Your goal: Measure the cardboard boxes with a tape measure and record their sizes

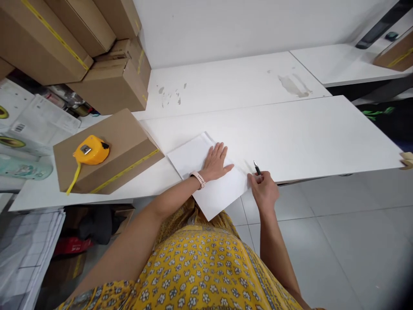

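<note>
White paper (214, 198), apparently a pad or several sheets, lies at a slant on the white table, with its near corner sticking out past the table's front edge. My left hand (217, 162) rests flat on it, fingers stretched out and a pale pink band around the wrist. Beside the paper's right corner, my right hand (265, 191) is closed around a black pen (257, 168). The pen's silver tip points up and away from me, off the paper. No writing can be made out on the sheet.
Left of the paper, a cardboard box (109, 150) carries a yellow tape measure (93, 150) with its tape partly out. More cardboard boxes (109, 86) are stacked behind it. A mint-green bottle (26, 167) lies at far left. The white table (306, 133) extends right.
</note>
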Tool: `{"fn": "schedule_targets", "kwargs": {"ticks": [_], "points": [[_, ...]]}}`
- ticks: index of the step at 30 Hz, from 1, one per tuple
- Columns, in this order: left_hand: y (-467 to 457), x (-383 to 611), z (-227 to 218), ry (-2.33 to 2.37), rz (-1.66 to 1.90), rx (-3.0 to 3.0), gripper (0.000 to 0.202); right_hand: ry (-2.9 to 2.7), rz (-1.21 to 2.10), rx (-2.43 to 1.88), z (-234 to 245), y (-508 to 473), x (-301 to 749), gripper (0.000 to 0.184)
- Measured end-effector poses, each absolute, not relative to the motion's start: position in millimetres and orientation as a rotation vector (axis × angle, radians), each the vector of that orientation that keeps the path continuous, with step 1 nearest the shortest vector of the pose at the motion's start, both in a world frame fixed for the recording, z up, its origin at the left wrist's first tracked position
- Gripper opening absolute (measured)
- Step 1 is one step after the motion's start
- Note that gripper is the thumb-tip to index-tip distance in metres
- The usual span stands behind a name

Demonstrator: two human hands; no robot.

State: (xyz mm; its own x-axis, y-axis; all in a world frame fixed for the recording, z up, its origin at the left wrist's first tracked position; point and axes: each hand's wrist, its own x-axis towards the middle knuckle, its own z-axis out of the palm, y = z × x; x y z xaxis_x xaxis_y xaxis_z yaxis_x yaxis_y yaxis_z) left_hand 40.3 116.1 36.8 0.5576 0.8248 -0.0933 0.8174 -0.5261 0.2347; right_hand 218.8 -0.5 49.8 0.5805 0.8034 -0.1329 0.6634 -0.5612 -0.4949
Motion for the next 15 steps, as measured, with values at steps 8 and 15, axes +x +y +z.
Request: {"fn": "schedule_targets", "kwargs": {"ticks": [8, 15], "points": [[119, 34, 35, 1.007, 0.085, 2.691, 0.083, -1.035, 0.690, -2.150, 31, -32, 187, 0.052], [128, 30, 38, 0.891, 0.001, 2.694, 0.084, -0.731, 0.904, -1.890, 16, -35, 184, 0.062]]}}
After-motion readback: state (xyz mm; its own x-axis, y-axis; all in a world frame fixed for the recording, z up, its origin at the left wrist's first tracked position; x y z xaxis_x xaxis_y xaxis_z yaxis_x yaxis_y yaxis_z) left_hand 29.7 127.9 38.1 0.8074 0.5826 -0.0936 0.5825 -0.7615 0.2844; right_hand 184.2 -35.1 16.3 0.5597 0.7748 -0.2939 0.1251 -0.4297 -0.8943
